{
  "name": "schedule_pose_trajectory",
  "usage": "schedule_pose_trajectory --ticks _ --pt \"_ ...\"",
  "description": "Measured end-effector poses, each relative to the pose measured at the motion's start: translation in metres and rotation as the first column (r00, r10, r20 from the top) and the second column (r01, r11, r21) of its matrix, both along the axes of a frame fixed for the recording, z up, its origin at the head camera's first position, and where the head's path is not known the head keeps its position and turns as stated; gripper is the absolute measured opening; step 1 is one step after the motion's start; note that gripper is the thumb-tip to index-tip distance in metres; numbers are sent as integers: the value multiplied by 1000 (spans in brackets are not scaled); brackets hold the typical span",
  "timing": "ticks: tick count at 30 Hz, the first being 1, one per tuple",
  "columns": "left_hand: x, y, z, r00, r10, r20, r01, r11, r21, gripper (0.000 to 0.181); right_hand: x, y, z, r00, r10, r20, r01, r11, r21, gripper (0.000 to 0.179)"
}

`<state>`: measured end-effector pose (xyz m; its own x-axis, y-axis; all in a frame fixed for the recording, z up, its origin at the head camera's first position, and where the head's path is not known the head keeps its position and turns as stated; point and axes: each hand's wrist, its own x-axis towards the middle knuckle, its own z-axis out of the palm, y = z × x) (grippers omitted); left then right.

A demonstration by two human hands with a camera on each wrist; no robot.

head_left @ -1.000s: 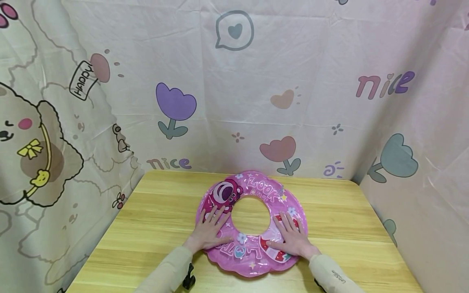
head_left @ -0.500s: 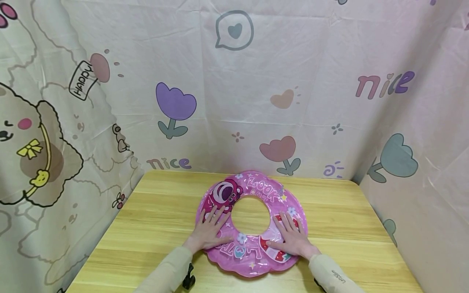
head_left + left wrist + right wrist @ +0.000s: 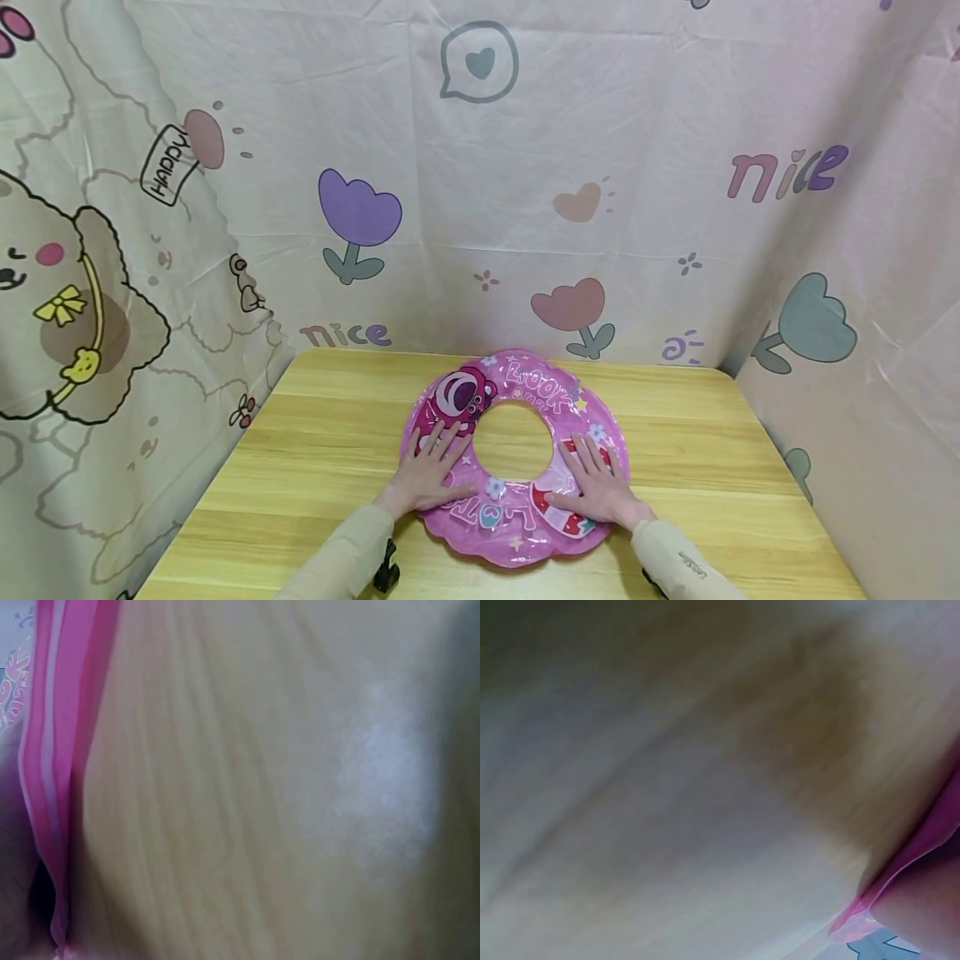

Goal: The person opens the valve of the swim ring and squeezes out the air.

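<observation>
A pink inflatable swim ring (image 3: 517, 542) with a printed bear, lettering and a strawberry pattern lies flat on the wooden table. On its left side rests my left hand (image 3: 429, 475), palm down with the fingers spread and straight. My right hand (image 3: 596, 483) lies the same way on the ring's right side, over the strawberry print. Both thumbs point inward along the near part of the ring. In the left wrist view the ring's pink edge (image 3: 56, 750) runs down beside the hand. The right wrist view catches a bit of the pink edge (image 3: 922, 832) at the lower right.
Bare wood of the table (image 3: 322, 433) surrounds the ring on both sides. A printed cloth (image 3: 480, 167) with tulips and hearts hangs right behind the table's far edge and along both sides. A black strap piece (image 3: 387, 568) sits under the left sleeve.
</observation>
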<state>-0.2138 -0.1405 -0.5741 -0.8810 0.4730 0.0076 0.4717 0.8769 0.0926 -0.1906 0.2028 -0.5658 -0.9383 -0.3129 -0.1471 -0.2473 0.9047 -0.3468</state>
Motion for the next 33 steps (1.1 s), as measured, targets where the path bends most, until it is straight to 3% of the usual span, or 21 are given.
schedule_pose_trajectory --ticks 15,28,33 --pt "0 0 0 1000 6 0 -6 1000 -14 94 -1 1 1 1000 11 7 -11 1000 9 102" --pt "-2 -2 0 999 -7 43 7 1000 0 96 -6 5 -13 1000 15 -15 -15 1000 -27 105" --pt "-3 -2 -1 999 -5 38 5 1000 2 95 -5 5 -9 1000 14 2 -14 999 -42 105"
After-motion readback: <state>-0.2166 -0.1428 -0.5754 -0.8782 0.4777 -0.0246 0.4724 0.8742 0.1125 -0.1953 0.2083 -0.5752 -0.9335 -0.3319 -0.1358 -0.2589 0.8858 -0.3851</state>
